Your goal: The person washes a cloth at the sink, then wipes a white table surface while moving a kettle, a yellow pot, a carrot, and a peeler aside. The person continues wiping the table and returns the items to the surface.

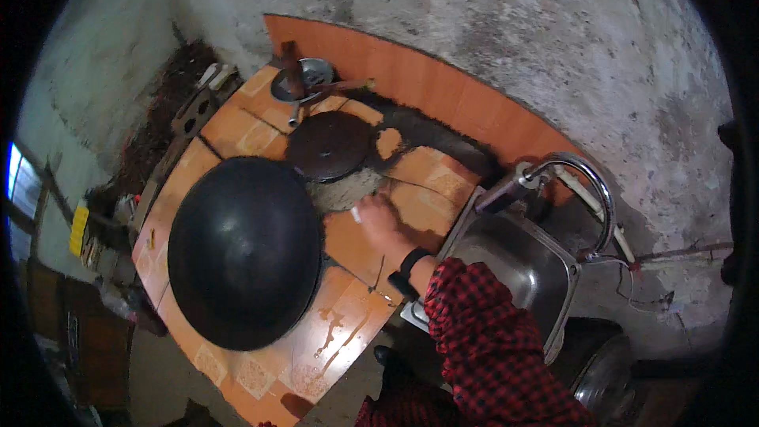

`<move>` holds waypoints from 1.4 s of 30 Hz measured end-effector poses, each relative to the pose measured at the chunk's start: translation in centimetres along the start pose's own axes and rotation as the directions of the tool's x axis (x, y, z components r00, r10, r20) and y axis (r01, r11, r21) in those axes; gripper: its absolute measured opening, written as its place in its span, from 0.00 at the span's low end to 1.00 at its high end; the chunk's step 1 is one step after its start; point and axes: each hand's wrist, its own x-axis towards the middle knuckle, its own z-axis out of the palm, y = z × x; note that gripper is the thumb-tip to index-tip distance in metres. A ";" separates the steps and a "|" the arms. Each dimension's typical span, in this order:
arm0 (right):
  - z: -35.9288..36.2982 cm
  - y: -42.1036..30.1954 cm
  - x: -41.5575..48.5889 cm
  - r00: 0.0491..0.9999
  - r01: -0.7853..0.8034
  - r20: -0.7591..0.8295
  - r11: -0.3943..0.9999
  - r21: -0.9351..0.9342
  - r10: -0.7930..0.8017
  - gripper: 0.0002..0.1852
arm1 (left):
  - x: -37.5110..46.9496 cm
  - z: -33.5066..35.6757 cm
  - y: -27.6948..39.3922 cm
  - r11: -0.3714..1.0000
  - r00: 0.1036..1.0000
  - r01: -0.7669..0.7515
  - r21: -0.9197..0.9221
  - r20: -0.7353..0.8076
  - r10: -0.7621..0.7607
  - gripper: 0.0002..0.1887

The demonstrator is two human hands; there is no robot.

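My right hand (376, 219) reaches over the orange tiled stove top (350, 240), between the black wok and the sink. Something small and white shows at its fingers; what it is and how firmly it is held cannot be told. To its left sits a large black wok or domed lid (243, 252). Beyond the fingers lies a round dark iron lid (329, 145), beside a patch of grey cement (347, 190). My left hand is not in view; only a bit of checked cloth shows at the bottom edge.
A stainless steel sink (504, 249) with a curved chrome tap (605, 196) stands on the right. A metal pan (317, 71) with utensils lies at the far corner, before an orange backsplash panel (415, 77). Water (332, 332) wets the near tiles. Bricks (198, 112) stand at the left.
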 end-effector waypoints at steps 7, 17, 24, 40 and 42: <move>0.2 0.5 -5.2 0.961 0.182 0.120 0.900 0.396 -0.248 0.06 | 1.8 3.0 0.4 0.984 0.996 0.088 0.153 -0.023 -0.085 0.14; -3.3 14.0 1.1 0.958 -0.268 0.063 0.951 -0.158 0.280 0.08 | 2.9 2.5 1.0 0.965 0.993 0.117 0.235 -0.022 -0.115 0.14; -1.0 18.5 -0.2 0.998 0.041 0.059 0.964 -0.263 -0.026 0.08 | 3.8 3.1 1.6 0.949 0.991 0.131 0.286 -0.011 -0.134 0.15; -1.6 6.1 -10.7 0.899 0.177 0.389 0.980 0.094 -0.200 0.05 | 2.4 -4.1 -2.0 0.949 0.982 0.189 0.253 -0.042 -0.185 0.16; -1.9 0.5 -13.6 0.801 0.408 0.419 0.902 0.140 -0.427 0.07 | 2.2 -5.2 -2.5 0.950 0.981 0.195 0.244 -0.045 -0.189 0.16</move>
